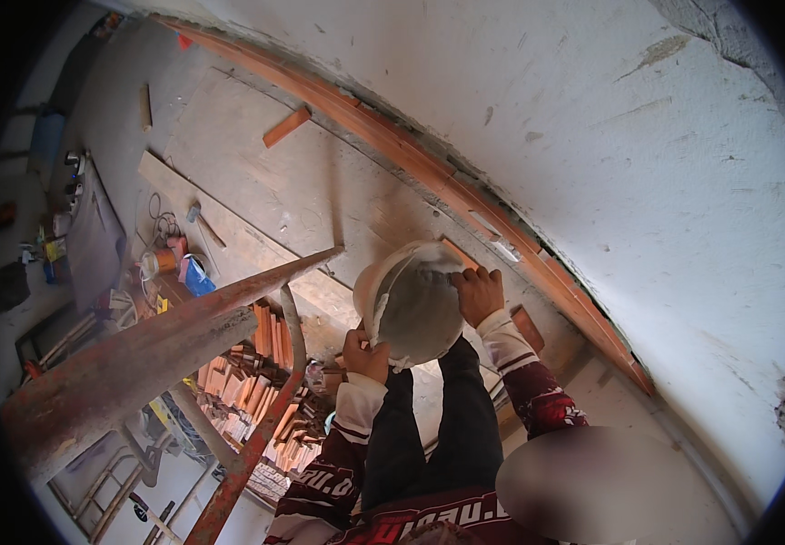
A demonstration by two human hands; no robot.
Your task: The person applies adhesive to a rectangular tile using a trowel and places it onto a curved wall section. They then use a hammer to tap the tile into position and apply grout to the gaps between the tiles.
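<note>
Sheeting, grey and slightly creased, stands at the far left among small tools and containers too jumbled to sort. Next to it come an orange container and a blue object, with a hammer lying near them on the floor. A long pale board slants across that floor. In front of it runs a thick, rust-marked metal bar, and beneath the bar sits a stack of reddish-brown strips. One short reddish strip lies apart, farther up.

Near the middle, the left hand grips the near left rim of a pale bucket, fingers curled over the edge. The bucket is tilted, its mouth facing up toward the person, the inside grey; it sits in front of dark trousers, between both hands. The right hand is bent at the opposite rim; whether its fingers also clasp something inside cannot be told. Just beside that forearm lies another reddish piece. Rightmost, a line of long reddish lengths follows the foot of a scuffed white wall.
</note>
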